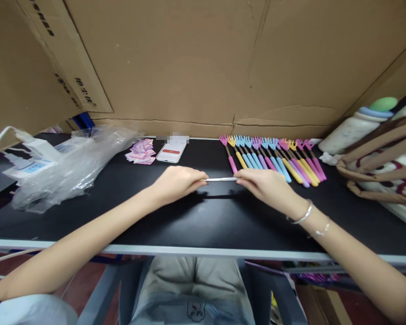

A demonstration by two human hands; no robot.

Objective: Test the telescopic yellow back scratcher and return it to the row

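Observation:
A thin white strip (pixel 220 179) is stretched level between my two hands, just above the black tabletop; its exact kind cannot be made out. My left hand (pixel 178 183) pinches its left end between thumb and fingers. At the other end, my right hand (pixel 267 184), with bracelets at the wrist, pinches it the same way. Behind the right hand lies a row of several back scratchers (pixel 292 170) with small hand-shaped heads in pink, yellow, blue and purple. Their heads point toward the cardboard wall, and my right hand hides a few handle ends.
Crumpled clear plastic bags (pixel 77 167) lie at left beside a white power strip (pixel 34 168) with plugs. Small pink printed cards (pixel 141 152) and a phone (pixel 171 153) are at the back. A bottle (pixel 350 128) and a cloth bag (pixel 392 167) stand right. Cardboard (pixel 176 67) encloses the table.

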